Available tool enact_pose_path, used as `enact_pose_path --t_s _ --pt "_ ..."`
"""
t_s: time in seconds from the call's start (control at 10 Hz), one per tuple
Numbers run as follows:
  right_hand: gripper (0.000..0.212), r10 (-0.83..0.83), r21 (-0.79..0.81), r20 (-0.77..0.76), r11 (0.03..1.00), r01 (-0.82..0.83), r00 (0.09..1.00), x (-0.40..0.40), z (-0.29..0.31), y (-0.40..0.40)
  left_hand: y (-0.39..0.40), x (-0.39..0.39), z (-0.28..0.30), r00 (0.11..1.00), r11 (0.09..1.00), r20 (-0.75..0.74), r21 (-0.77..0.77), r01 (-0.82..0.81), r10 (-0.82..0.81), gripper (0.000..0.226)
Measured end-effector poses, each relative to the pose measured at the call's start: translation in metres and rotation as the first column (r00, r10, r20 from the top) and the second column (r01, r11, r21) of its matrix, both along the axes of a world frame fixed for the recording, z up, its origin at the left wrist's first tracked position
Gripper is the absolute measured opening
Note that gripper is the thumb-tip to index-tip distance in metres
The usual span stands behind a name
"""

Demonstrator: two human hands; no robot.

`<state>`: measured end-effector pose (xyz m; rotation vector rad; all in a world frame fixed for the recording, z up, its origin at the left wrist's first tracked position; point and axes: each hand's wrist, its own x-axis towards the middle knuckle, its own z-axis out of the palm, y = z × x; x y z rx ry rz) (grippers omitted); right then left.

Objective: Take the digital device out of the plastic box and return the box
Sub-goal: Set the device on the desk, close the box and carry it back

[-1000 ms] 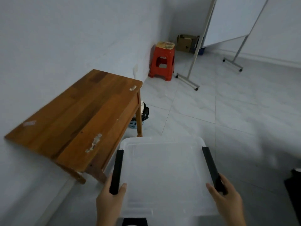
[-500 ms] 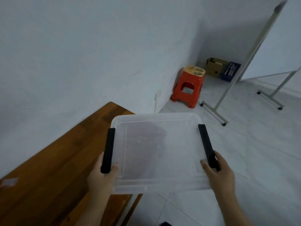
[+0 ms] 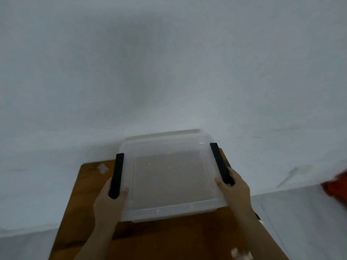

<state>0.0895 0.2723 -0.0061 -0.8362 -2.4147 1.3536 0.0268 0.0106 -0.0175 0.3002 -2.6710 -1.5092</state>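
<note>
Lidded plastic box held in both hands over the wooden table.

The clear plastic box sits between both hands above the far half of the wooden table, its lid in place; whether its base touches the tabletop cannot be told. The left hand is clenched on the near end of the left black latch, thumb lying on the lid. The right hand grasps the near end of the right black latch in the same manner, thumb on the lid. A dim grey rectangle shows through the lid; the contents cannot be identified. The table's far edge meets a pale wall. A white scrap lies on the far left corner of the table, just beside the left latch. A blurred red object shows at the right edge.
</note>
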Motion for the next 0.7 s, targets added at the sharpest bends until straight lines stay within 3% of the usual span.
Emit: enact_pose_path --t_s 0.1,0.4,0.6,0.7 --pt "0.044 0.073 0.007 0.014 0.997 -0.073 0.997 -0.031 -0.007 0.005 -0.002 -0.017 -0.003 0.998 0.998 0.006 -0.005 -0.057 0.057 0.041" --pt "0.037 0.047 -0.046 0.057 0.998 -0.045 0.997 -0.054 -0.016 0.001 0.003 -0.041 0.003 0.998 0.995 0.007 0.074 -0.071 0.070 0.041" --pt "0.034 0.052 0.013 0.079 0.998 -0.053 0.996 -0.053 -0.013 0.001 0.002 -0.039 0.003 0.998 0.988 0.027 0.143 -0.054 0.051 0.021" --pt "0.036 0.108 0.118 0.172 0.984 -0.130 0.979 -0.055 -0.011 0.003 0.000 -0.039 0.004 0.997 0.970 0.067 0.235 -0.063 0.049 0.038"
